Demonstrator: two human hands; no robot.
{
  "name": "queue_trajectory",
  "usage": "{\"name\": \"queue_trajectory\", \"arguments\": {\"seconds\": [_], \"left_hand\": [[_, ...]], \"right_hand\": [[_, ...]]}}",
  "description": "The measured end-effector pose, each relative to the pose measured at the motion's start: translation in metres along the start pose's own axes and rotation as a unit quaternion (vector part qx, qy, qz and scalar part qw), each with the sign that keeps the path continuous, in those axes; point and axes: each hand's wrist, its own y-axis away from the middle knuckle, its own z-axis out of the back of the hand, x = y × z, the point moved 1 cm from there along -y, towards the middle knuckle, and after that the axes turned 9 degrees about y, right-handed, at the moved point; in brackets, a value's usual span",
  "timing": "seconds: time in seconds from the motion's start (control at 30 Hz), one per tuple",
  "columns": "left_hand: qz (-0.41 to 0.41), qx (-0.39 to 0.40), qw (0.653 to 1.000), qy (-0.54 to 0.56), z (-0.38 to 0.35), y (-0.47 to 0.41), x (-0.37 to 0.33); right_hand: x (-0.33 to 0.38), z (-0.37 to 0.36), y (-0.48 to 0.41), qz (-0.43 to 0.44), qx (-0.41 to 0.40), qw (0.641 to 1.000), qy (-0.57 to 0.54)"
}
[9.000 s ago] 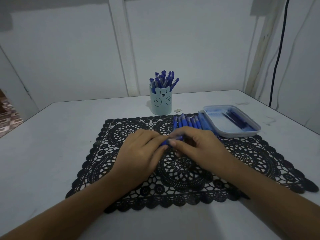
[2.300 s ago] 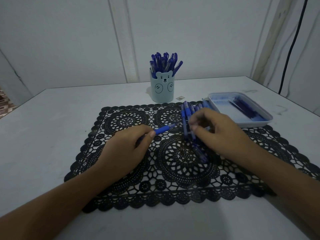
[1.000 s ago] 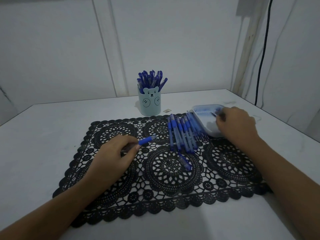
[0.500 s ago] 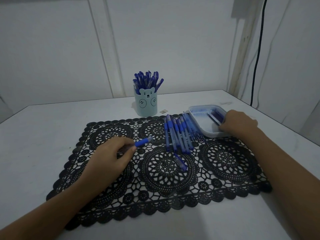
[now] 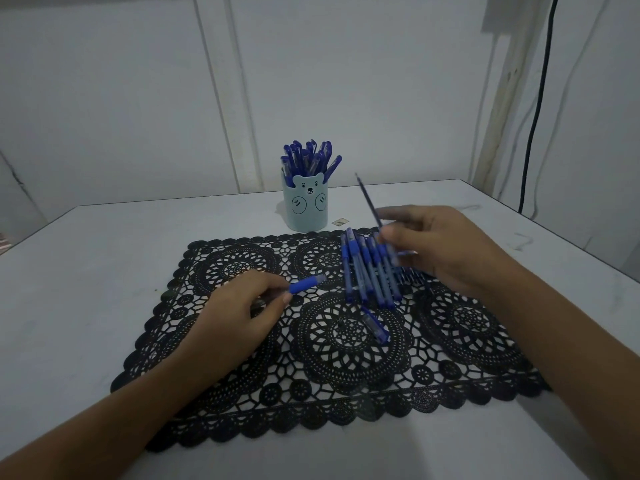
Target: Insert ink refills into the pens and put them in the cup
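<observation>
**Refill in my right hand, pen barrel in my left**

My left hand (image 5: 239,306) rests on the black lace mat (image 5: 460,327), its fingers curled round a pen barrel (image 5: 307,284). The barrel's blue grip end sticks out past my thumb and points toward the row of pens (image 5: 370,271). My right hand (image 5: 446,247) is raised above the far right part of the mat and pinches a thin ink refill (image 5: 369,199) between thumb and fingertips. The refill slants up and away from me, and its free end stands near the cup (image 5: 305,206) without touching it.

The row of pens lies side by side on the mat, just left of and partly under my right hand. One short blue piece (image 5: 375,329) lies alone on the mat, nearer to me than the row; I cannot tell whether it is a cap or a stub. The cup is pale blue with a bear face, and it stands upright on the bench (image 5: 104,254) just beyond the mat's far edge. It is packed with blue pens (image 5: 308,157). A small scrap (image 5: 339,222) sits on the bench just right of the cup.

The bench is white and matte, with faint scuffs toward its right side. Behind it, the wall (image 5: 104,98) is plain pale panels split by an upright strip (image 5: 239,98). On the right, a black cable (image 5: 535,116) hangs down beside a worn post (image 5: 498,98). The light is dim and bluish.
</observation>
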Motion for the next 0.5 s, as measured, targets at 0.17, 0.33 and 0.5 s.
{"name": "queue_trajectory", "arguments": {"seconds": [0.17,0.33,0.5], "left_hand": [[-0.003,0.0,1.0,0.005,0.0,0.0,-0.001],[-0.007,-0.004,1.0,0.018,0.0,0.0,-0.002],[-0.004,-0.005,1.0,0.025,0.001,0.0,-0.002]], "right_hand": [[-0.004,-0.028,0.015,0.002,0.033,0.996,-0.088],[-0.009,-0.042,0.018,-0.001,0.027,0.993,-0.112],[-0.013,-0.048,0.02,-0.014,0.033,0.987,-0.159]]}}
